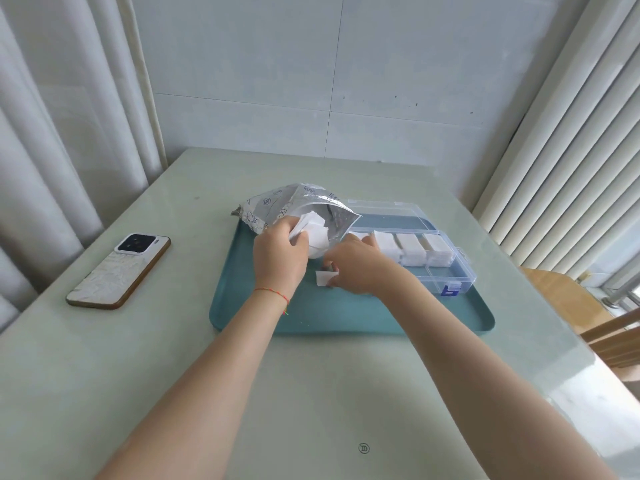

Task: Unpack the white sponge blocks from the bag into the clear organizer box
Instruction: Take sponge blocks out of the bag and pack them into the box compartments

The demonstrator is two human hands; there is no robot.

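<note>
A silver printed bag (273,206) lies open on the teal tray (346,317), its mouth facing me with white sponge blocks (317,225) showing inside. My left hand (278,258) grips several blocks at the bag's mouth. My right hand (356,268) pinches one white block (323,278) low over the tray, just in front of the bag. The clear organizer box (446,275) stands open at the tray's right, with three compartments packed with white blocks (410,247).
A phone (119,270) lies face down on the pale green table, left of the tray. Curtains hang at the left, blinds at the right. A wooden chair (568,299) stands past the table's right edge. The box's lid (384,209) lies open behind it.
</note>
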